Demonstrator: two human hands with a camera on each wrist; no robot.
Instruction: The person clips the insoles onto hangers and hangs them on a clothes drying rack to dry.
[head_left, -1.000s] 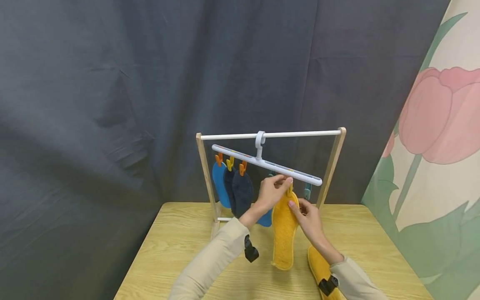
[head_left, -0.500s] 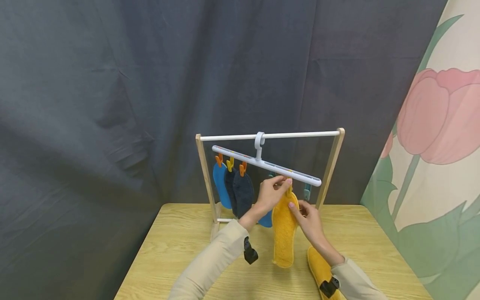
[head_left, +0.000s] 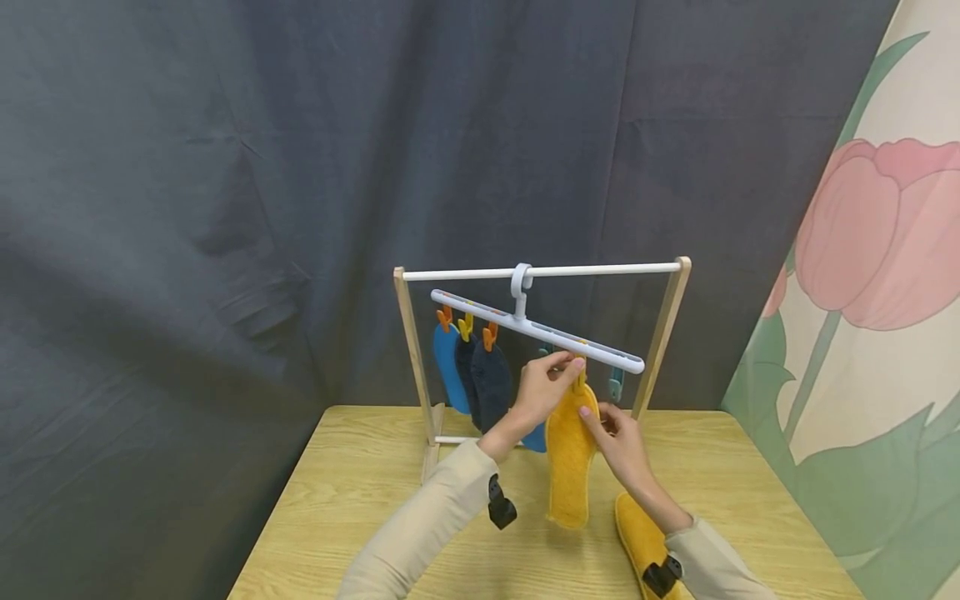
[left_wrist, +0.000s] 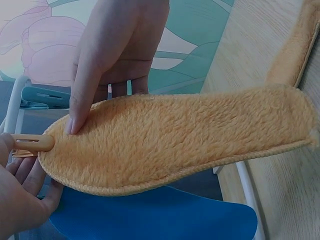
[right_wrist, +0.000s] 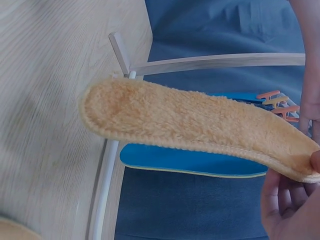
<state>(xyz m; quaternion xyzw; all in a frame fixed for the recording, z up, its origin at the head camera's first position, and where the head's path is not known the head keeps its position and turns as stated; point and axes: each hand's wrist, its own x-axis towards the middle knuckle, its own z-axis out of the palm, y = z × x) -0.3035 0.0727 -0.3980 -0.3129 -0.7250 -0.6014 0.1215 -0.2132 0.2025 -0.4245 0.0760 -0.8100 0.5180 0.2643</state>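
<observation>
My left hand (head_left: 540, 390) pinches a yellow clothespin (head_left: 580, 382) under the right half of a pale hanger (head_left: 480, 309). Below it hangs a fuzzy yellow insole (head_left: 570, 467), and my right hand (head_left: 618, 437) pinches that insole near its upper end, thumb on the fluffy face. In the left wrist view the clothespin's tip (left_wrist: 44, 142) overlaps the insole's rounded end. A blue insole (right_wrist: 190, 161) hangs behind the yellow one. Farther right on the hanger is a teal clothespin (head_left: 616, 385) with nothing in it.
The hanger hooks onto a white rail (head_left: 600, 269) between wooden posts (head_left: 663, 333). Its left half carries a blue insole (head_left: 450, 367) and dark insoles (head_left: 492, 387) on orange and yellow clothespins. Another yellow insole (head_left: 636, 533) lies on the wooden table (head_left: 360, 500) under my right forearm.
The hanger's left end and its insoles have swung slightly to the right. The lower end of the held yellow insole has risen a little in view. Both hands keep their grips.
</observation>
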